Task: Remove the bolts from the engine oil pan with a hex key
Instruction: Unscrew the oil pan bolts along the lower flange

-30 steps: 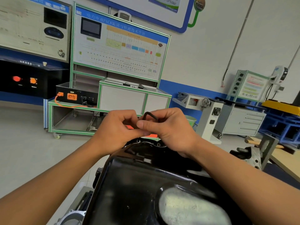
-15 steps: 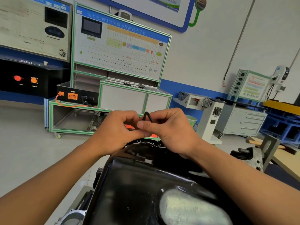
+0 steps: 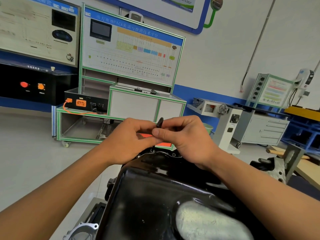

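Between the two grips, right at the fingertips, sits the hex key. Only its dark bent end shows, poking up above the right grip's thumb. The right grip pinches that end between thumb and forefinger, since that is the side I turn with. The left grip closes in from the other side with its fingers curled and their tips meeting the right's. I judge it is there to steady the shaft so the tip stays seated. Whether it actually holds the key is hidden behind the knuckles, so I cannot tell.

Just below both grips the far flange of the pan runs across. A thin dark line drops from the fingers to it, which I take for the shaft standing near upright in a bolt. Upright makes sense, because the pan lies bottom-up and the sockets face the ceiling. A second bolt sits on the flange just under the right grip's palm, not yet done by my reckoning.

The pan bulges toward me beneath both forearms, so I reach over it to its far edge. A fingertip pinch rather than a fist suggests the bolt is loose and only needs spinning out. My worry is the key lifting out of the socket, or the freed bolt rolling off the flange.
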The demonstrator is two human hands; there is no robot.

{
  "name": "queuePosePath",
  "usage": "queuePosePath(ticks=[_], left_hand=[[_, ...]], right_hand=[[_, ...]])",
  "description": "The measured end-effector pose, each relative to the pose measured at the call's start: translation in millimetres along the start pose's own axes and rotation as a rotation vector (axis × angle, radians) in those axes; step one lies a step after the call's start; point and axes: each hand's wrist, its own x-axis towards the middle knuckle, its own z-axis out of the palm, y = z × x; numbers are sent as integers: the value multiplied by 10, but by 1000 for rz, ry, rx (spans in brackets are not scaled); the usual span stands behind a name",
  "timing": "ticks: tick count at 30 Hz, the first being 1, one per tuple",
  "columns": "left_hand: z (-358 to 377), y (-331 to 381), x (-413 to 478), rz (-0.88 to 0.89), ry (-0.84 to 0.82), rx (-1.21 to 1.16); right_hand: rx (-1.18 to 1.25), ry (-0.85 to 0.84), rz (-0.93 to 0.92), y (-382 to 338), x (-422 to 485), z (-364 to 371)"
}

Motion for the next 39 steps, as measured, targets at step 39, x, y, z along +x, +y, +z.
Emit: queuePosePath(ticks=[39], left_hand=[[19, -70, -13, -13, -36, -48]], right_hand=[[21, 1, -3, 22, -4, -5]])
